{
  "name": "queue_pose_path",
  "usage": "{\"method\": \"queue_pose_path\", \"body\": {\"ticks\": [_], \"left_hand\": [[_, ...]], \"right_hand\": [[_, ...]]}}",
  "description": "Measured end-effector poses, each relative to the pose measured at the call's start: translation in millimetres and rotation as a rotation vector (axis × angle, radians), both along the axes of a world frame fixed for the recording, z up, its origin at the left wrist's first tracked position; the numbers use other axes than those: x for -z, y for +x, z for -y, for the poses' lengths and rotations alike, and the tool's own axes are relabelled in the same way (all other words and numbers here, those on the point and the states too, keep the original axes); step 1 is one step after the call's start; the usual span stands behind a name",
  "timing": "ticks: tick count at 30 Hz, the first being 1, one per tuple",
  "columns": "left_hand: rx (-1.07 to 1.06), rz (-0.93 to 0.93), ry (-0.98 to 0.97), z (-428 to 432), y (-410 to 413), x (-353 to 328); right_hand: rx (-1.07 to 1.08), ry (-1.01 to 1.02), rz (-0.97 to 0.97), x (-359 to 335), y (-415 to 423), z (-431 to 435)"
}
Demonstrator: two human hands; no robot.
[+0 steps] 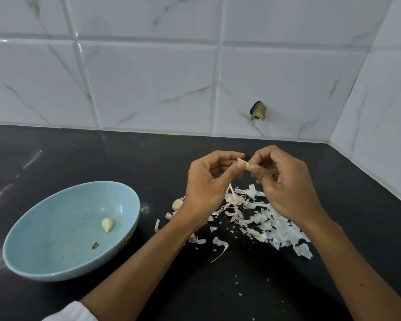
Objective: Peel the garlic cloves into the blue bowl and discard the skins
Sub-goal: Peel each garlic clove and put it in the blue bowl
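Holding one garlic clove (246, 163) up over the dark desk (137, 158), both hands meet in the middle. The left hand (208, 184) pinches the clove between its thumb and first finger. The right hand (285, 184) pinches the other end of the same clove with its fingertips, and its other fingers are curled in. The clove is small and pale. Fingers hide most of it, so I cannot tell how much skin is on it.

Under the hands lies a messy pile of white garlic skins (271, 223), spread over the desk. A few tiny bits lie closer to the person. Some more cloves (177, 203) sit on the desk just beside the left wrist, partly hidden by it.

The blue bowl (44, 228) stands on the desk to the left, well apart from the hands. One peeled clove (107, 224) lies inside it, near the right side. A tiny brown bit (95, 245) lies in the bowl too, nearer the front. A small sticker (123, 243) shows on the rim.

Behind the desk is a wall of white tiles (148, 77) with thin grey lines. One tile has a dark broken hole (258, 111), up above the hands. A white sleeve (72, 312) shows at the bottom edge, on the left arm.
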State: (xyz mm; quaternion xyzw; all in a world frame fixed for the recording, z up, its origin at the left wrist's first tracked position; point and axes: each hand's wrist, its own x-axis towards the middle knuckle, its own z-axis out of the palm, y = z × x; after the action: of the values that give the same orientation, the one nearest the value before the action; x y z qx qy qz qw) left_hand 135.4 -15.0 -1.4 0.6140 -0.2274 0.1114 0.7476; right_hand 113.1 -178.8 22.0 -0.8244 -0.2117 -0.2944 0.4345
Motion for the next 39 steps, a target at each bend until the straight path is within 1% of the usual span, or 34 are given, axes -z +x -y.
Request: {"method": "queue_pose_path", "body": {"ticks": [3, 5, 19, 27, 35, 39], "left_hand": [[0.006, -0.02, -0.036, 0.6, -0.1, -1.6], [0.037, -0.036, -0.045, 0.8, -0.2, -2.5], [0.085, -0.03, -0.068, 1.3, -0.3, -2.9], [0.116, -0.038, -0.074, 2.3, -1.9, -1.6], [0.089, -0.026, -0.049, 4.6, -4.2, -0.9], [0.072, -0.014, -0.03, 4.2, -4.1, -0.5]], "right_hand": [[-0.029, 0.099, -0.052, -2.0, -3.5, -2.8], [-0.038, 0.127, -0.051, -2.8, -4.8, -4.6], [-0.055, 0.161, -0.001, -3.2, -4.9, -4.5], [0.005, 0.218, 0.044, -1.9, -4.6, -4.7], [0.032, 0.138, 0.132, -0.4, -5.7, -7.4], [0.029, 0.098, 0.101, 0.6, -3.7, -6.9]]}}
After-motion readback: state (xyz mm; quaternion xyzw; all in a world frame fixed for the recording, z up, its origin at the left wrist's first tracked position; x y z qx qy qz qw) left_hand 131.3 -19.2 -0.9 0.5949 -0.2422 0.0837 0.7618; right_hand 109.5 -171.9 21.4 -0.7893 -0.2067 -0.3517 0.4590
